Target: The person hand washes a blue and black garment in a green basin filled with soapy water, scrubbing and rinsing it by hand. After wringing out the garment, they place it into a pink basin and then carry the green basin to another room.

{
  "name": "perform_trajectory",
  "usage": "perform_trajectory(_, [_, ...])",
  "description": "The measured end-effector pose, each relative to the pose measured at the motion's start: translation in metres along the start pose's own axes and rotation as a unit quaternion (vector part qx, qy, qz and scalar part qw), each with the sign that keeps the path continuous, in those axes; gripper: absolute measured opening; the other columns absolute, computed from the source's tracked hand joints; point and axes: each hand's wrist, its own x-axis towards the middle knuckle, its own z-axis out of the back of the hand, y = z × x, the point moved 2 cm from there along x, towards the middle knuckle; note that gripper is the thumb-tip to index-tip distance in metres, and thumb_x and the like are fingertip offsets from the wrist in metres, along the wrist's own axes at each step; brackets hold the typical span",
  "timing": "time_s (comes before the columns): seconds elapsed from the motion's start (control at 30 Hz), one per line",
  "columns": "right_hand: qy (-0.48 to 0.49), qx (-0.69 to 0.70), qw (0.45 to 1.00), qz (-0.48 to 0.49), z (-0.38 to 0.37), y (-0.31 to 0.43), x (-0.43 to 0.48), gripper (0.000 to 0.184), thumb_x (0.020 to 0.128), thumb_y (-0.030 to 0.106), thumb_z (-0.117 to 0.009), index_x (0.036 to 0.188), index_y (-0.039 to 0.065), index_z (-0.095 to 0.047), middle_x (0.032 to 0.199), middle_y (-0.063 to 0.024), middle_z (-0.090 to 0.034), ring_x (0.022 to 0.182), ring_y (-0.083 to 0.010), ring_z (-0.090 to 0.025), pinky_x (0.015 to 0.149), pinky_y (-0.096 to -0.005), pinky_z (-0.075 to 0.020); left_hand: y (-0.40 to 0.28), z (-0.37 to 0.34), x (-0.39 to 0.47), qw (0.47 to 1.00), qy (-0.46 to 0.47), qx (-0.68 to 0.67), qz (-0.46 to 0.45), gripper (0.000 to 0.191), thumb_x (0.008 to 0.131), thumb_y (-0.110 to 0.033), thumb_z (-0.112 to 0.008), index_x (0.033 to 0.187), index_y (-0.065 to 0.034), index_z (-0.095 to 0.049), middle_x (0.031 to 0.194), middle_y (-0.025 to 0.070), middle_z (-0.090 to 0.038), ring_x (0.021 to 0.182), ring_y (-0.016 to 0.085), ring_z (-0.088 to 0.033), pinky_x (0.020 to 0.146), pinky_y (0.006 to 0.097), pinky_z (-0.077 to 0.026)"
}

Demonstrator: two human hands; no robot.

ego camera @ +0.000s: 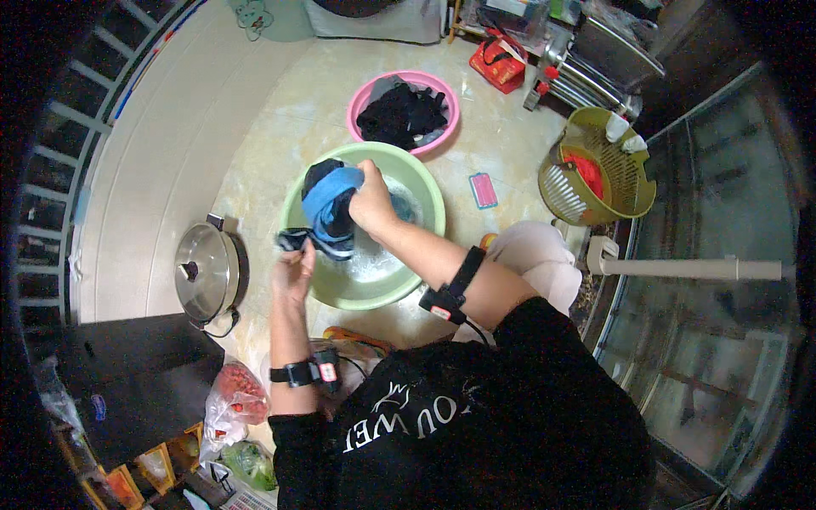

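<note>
A wet-looking dark cloth with a bright blue band [328, 197] is held above a pale green basin [433, 210]. My right hand [371, 197] grips it from the right, knuckles up. Lower left, a dark piece of the cloth with white stripes [331, 247] hangs over the basin's left rim. Pinched fingers of my left hand [294, 271] hold that striped end. Suds and cloudy water [376, 258] show in the basin, partly covered by the cloth and my right forearm.
Beyond the basin stands a pink basin [454, 115] of dark clothes [405, 115]. A pink-and-blue brush or soap box [483, 190] lies on the floor [510, 146]. An olive laundry basket [551, 191] stands right, a steel electric pot [204, 280] left. Bagged produce [239, 392] sits lower left.
</note>
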Motion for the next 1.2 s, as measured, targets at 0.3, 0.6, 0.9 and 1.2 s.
perform_trajectory(0.3, [0.178, 0.112, 0.975, 0.070, 0.012, 0.007, -0.046, 0.037, 0.072, 0.010, -0.053, 0.104, 0.005, -0.036, 0.101, -0.0175, -0.047, 0.095, -0.0256, -0.046, 0.083, -0.0345, -0.0344, 0.059, -0.049, -0.034, 0.961, 0.240, -0.062, 0.120, 0.065, 0.078, -0.056, -0.035, 0.121, -0.0069, -0.035, 0.122, 0.0144, -0.039, 0.109, 0.034, -0.040, 0.092, 0.0487, -0.030])
perform_trajectory(0.6, [0.229, 0.395, 0.868, -0.195, 0.030, -0.051, -0.045, 0.038, 0.086, 0.027, -0.038, 0.115, 0.002, -0.041, 0.112, -0.0068, -0.048, 0.099, -0.0175, -0.048, 0.085, -0.0319, -0.0392, 0.066, -0.032, 0.004, 0.995, 0.063, -0.047, 0.054, 0.030, 0.083, -0.022, -0.043, 0.103, -0.0013, -0.050, 0.106, 0.0141, -0.053, 0.097, 0.026, -0.051, 0.087, 0.0409, -0.039])
perform_trajectory(0.9, [0.195, 0.380, 0.858, -0.285, 0.044, -0.088, -0.010, 0.044, 0.088, 0.038, -0.029, 0.116, 0.007, -0.042, 0.114, -0.0051, -0.048, 0.104, -0.0197, -0.046, 0.091, -0.0361, -0.0347, 0.076, -0.054, -0.022, 0.976, 0.159, -0.001, 0.149, 0.052, 0.083, -0.045, -0.040, 0.118, -0.0064, -0.038, 0.120, 0.0134, -0.042, 0.109, 0.027, -0.042, 0.094, 0.0427, -0.031])
perform_trajectory(1.2, [0.248, 0.444, 0.780, -0.365, 0.032, -0.082, -0.014, 0.043, 0.086, 0.038, -0.036, 0.118, 0.010, -0.039, 0.116, -0.0068, -0.046, 0.105, -0.0221, -0.044, 0.092, -0.0379, -0.0344, 0.066, -0.075, -0.034, 0.949, 0.255, 0.015, 0.184, 0.075, 0.074, -0.062, -0.033, 0.124, -0.0069, -0.031, 0.125, 0.0128, -0.037, 0.113, 0.026, -0.039, 0.096, 0.0419, -0.029])
